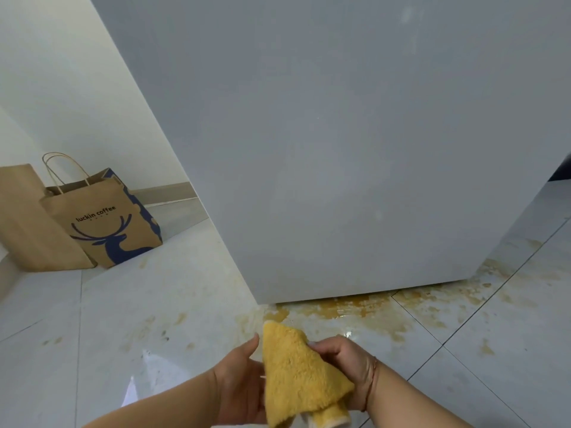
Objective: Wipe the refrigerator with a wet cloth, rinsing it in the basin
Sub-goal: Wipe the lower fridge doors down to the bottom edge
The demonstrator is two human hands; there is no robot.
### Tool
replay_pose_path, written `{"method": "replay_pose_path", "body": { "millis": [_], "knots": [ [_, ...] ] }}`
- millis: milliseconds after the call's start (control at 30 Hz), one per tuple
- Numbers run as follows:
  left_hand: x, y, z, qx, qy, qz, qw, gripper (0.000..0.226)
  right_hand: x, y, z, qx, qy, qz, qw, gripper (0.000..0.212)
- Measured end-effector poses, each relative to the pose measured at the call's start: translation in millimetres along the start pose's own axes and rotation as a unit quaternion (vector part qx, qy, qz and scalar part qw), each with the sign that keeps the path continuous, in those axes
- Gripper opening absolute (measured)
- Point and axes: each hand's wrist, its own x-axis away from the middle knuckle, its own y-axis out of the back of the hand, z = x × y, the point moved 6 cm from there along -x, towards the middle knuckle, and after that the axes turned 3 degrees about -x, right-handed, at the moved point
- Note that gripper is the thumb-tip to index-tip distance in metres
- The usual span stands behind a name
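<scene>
From the head camera, you are looking down at your two hands holding a yellow cloth [296, 375] low in the middle of the view, above a pale tiled floor [123, 319]. The cloth is fluffy, mustard yellow, folded into a rough triangle with its point up, and a paler edge shows at its bottom corner. Your left hand [244, 384] supports the cloth from the left with fingers mostly straight and the thumb beside the cloth's edge. Your right hand [343, 362] grips the cloth's right side, fingers curled onto it; a thin red string circles that wrist. Just beyond the cloth rises the grey-white side of the refrigerator [340, 149]. Yellow-brown stains [355, 307] spread on the floor along its base. At far left, two brown paper bags lean by the wall, one printed "luckin coffee" [105, 220] with a blue deer.
</scene>
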Motion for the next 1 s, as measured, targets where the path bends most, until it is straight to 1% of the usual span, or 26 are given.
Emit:
{"method": "replay_pose_path", "body": {
  "millis": [100, 167, 200, 267, 333, 400, 467, 500, 567, 600, 633, 667, 733, 833, 867, 900, 933, 967, 1000],
  "knots": [
    [7.8, -4.8, -13.1, -0.006, -0.047, -0.012, 0.999, 0.061, 2.3, 23.3, 11.4, 0.009, 0.004, -0.058, 0.998, 0.035],
    [12.3, -3.7, -24.4, -0.021, -0.079, -0.025, 0.996, 0.046, 2.6, 39.5, 21.5, 0.041, 0.008, -0.110, 0.993, 0.035],
    [13.3, -1.9, -31.1, -0.022, -0.098, -0.035, 0.994, 0.042, 2.0, 48.4, 25.7, 0.060, 0.008, -0.140, 0.988, 0.036],
    [13.2, 1.6, -39.3, -0.032, -0.121, -0.058, 0.990, 0.043, 1.7, 63.6, 31.2, 0.117, -0.009, -0.200, 0.973, 0.034],
    [14.1, 5.4, -45.9, -0.068, -0.143, -0.090, 0.983, 0.044, 2.6, 75.6, 37.1, 0.195, -0.016, -0.273, 0.942, 0.032],
    [13.3, 7.3, -51.2, -0.123, -0.183, -0.133, 0.966, 0.042, -0.8, 78.6, 45.3, 0.273, 0.022, -0.337, 0.901, 0.036],
    [11.4, 2.2, -51.8, -0.158, -0.211, -0.155, 0.952, 0.040, -8.8, 59.6, 49.2, 0.331, 0.074, -0.343, 0.876, 0.038],
    [9.4, -3.1, -49.7, -0.153, -0.212, -0.145, 0.954, 0.039, -16.2, 47.7, 45.5, 0.329, 0.079, -0.327, 0.882, 0.041],
    [3.9, -13.2, -44.3, -0.133, -0.188, -0.121, 0.966, 0.043, -29.0, 19.3, 27.6, 0.263, 0.043, -0.261, 0.928, 0.052],
    [-0.3, -15.1, -41.2, -0.127, -0.171, -0.116, 0.970, 0.045, -33.5, 8.4, 19.0, 0.243, 0.017, -0.225, 0.943, 0.059],
    [-3.9, -15.5, -39.4, -0.119, -0.155, -0.117, 0.974, 0.042, -35.9, 2.2, 14.0, 0.237, -0.008, -0.204, 0.950, 0.067],
    [-7.5, -13.0, -38.3, -0.101, -0.141, -0.127, 0.977, 0.037, -35.9, 1.0, 11.9, 0.229, -0.017, -0.202, 0.952, 0.075],
    [-10.9, -8.6, -38.4, -0.052, -0.132, -0.155, 0.978, 0.026, -36.4, 8.5, 13.3, 0.196, -0.004, -0.209, 0.958, 0.083],
    [-11.4, -8.2, -46.4, 0.008, -0.137, -0.179, 0.974, 0.006, -36.1, 33.7, 32.6, 0.169, 0.055, -0.299, 0.938, 0.074],
    [-12.0, -9.4, -51.7, 0.024, -0.140, -0.183, 0.973, 0.009, -35.9, 39.7, 38.8, 0.152, 0.078, -0.319, 0.932, 0.070],
    [-12.4, -12.1, -58.5, 0.044, -0.148, -0.182, 0.971, 0.015, -36.0, 43.4, 43.4, 0.126, 0.098, -0.329, 0.931, 0.067],
    [-17.0, -14.5, -66.4, 0.070, -0.159, -0.179, 0.969, 0.016, -35.9, 45.6, 47.4, 0.092, 0.116, -0.331, 0.932, 0.065],
    [-23.8, -17.1, -73.5, 0.107, -0.171, -0.173, 0.964, 0.015, -35.0, 47.5, 50.5, 0.062, 0.129, -0.332, 0.932, 0.063],
    [-34.2, -17.7, -81.4, 0.152, -0.179, -0.171, 0.957, 0.021, -34.1, 50.1, 53.0, 0.038, 0.139, -0.333, 0.932, 0.062]
  ]
}}
